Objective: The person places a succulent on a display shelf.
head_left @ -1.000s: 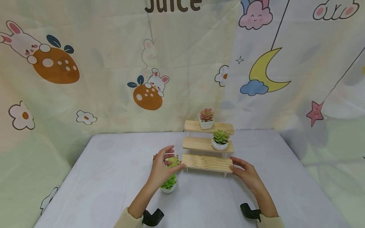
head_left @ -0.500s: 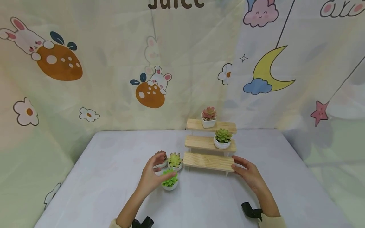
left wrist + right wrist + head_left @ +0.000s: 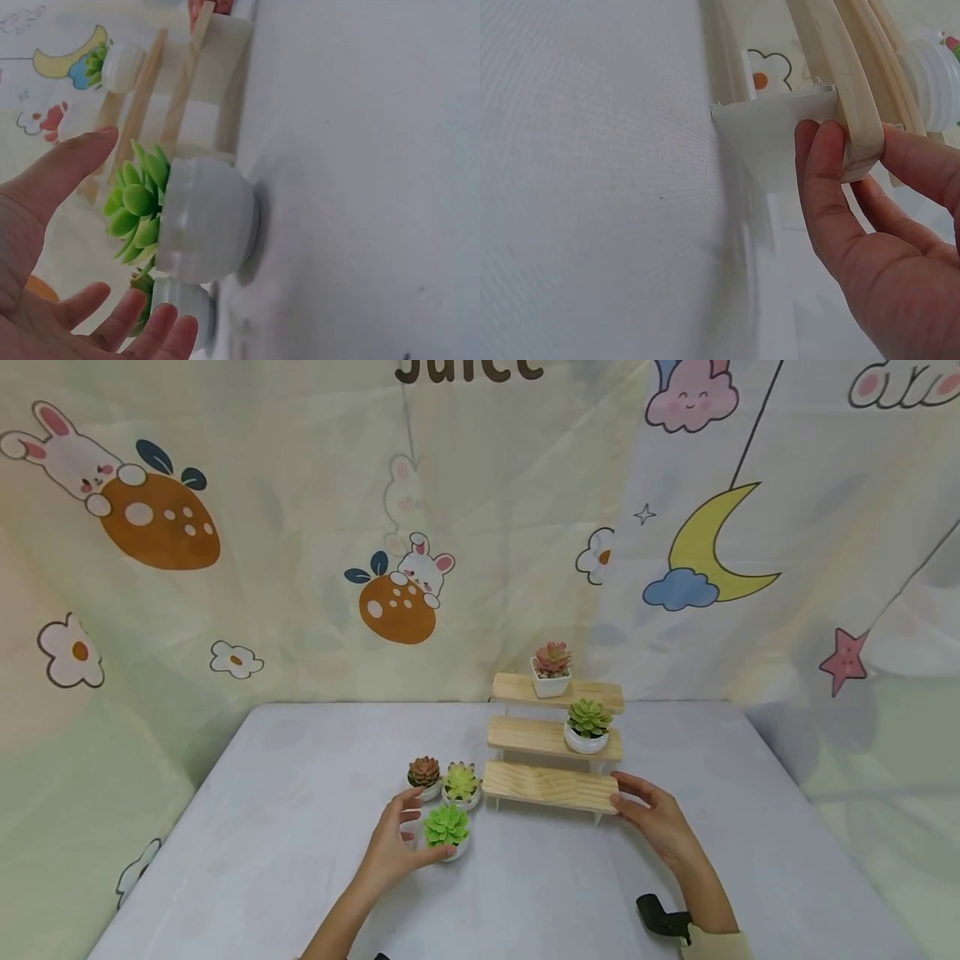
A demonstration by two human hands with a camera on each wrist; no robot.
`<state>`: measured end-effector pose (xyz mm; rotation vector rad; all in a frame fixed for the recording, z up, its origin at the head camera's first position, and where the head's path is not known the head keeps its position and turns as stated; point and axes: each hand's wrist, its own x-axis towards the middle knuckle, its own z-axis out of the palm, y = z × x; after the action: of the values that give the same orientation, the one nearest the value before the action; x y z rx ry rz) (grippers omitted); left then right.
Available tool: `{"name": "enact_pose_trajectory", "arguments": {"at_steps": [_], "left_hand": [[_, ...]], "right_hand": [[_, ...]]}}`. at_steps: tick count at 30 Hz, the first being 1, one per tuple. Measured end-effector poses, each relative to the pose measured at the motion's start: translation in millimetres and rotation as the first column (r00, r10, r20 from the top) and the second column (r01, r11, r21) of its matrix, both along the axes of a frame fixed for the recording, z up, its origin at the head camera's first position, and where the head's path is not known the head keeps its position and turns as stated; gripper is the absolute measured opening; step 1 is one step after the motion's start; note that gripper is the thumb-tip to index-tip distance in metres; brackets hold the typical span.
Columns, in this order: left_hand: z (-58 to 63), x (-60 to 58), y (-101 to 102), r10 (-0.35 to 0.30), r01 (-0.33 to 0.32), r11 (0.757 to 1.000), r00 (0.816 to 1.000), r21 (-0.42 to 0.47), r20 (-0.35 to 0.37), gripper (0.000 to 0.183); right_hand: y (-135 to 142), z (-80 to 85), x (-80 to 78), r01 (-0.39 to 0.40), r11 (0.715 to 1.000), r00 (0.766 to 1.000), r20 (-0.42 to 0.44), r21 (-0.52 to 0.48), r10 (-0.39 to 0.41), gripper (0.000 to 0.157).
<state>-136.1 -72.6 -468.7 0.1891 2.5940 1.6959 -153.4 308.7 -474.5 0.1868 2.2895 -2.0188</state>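
My left hand [image 3: 392,845] reaches around a bright green potted succulent [image 3: 446,825], thumb on the near side and fingers on the far side. In the left wrist view the fingers are spread, with a gap between them and the white pot [image 3: 211,217]. Just behind stand a brown-red succulent [image 3: 423,772] and a yellow-green succulent [image 3: 461,782], both in white pots. My right hand [image 3: 654,820] grips the right end of the lowest board of a three-step wooden display stand [image 3: 551,787]. In the right wrist view, thumb and fingers pinch the board's end [image 3: 861,135], beside its white support.
A green succulent [image 3: 588,723] in a round white pot sits on the middle step. On the top step is a pink succulent [image 3: 552,668] in a square pot. A white cloth covers the table [image 3: 315,752], and a printed curtain [image 3: 300,527] hangs behind.
My left hand has moved away from the stand's left end, left and towards me, to the bright green succulent. My right hand stays on the board. The head view has shifted slightly.
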Motion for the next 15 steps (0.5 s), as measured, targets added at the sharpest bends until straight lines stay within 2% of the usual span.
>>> {"name": "enact_pose_trajectory", "arguments": {"at_steps": [8,15], "left_hand": [[-12.9,1.7,5.5,-0.023,0.021,0.999,0.997,0.030,0.075,0.092],[-17.7,-1.6,8.3,-0.017,0.016,1.000,0.997,0.010,0.082,0.089]], "right_hand": [[0.9,-0.5,-0.6,-0.004,1.000,1.000,0.000,0.000,0.004,0.056],[1.6,-3.0,-1.5,-0.005,1.000,1.000,0.020,-0.002,0.005,0.056]]}}
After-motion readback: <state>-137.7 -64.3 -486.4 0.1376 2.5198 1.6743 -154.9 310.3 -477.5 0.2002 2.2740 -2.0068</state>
